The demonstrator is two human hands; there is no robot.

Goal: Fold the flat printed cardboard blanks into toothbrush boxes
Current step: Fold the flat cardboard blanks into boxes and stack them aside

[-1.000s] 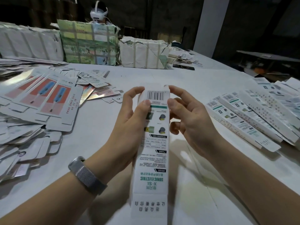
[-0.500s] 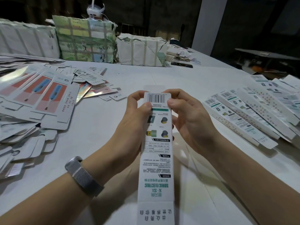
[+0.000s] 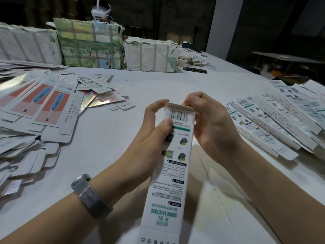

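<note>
Toothbrush box [image 3: 173, 159] was held up over the white table [image 3: 184, 88], roughly centre of view, long axis running away from the camera, barcode end farthest. Printed panel with green lettering faced up; near end ran out of frame at the bottom.

Left hand [image 3: 149, 143] gripped the box on its left side, thumb pressed on the top face just below the barcode, index finger curled round toward the far end. Right hand [image 3: 212, 131] was closed on the far end from the right, fingertips pinching at the end flap [image 3: 178, 107], which was bent over and showed its bare brown underside. Whether the flap was tucked in, can't tell. Both hands were on the same box, close together, not touching each other as far as I could see. Metal mesh watch [image 3: 91, 196] sat on the left wrist.

Flat blanks [image 3: 40, 110] with a red and blue toothbrush print lay fanned in a loose heap left of the hands. Folded boxes [image 3: 274, 124] lay side by side in a row on the right. Taped paper-wrapped bundles [image 3: 88, 44] stood along the far edge of the table, with a white headset [image 3: 101, 12] behind the green one.
</note>
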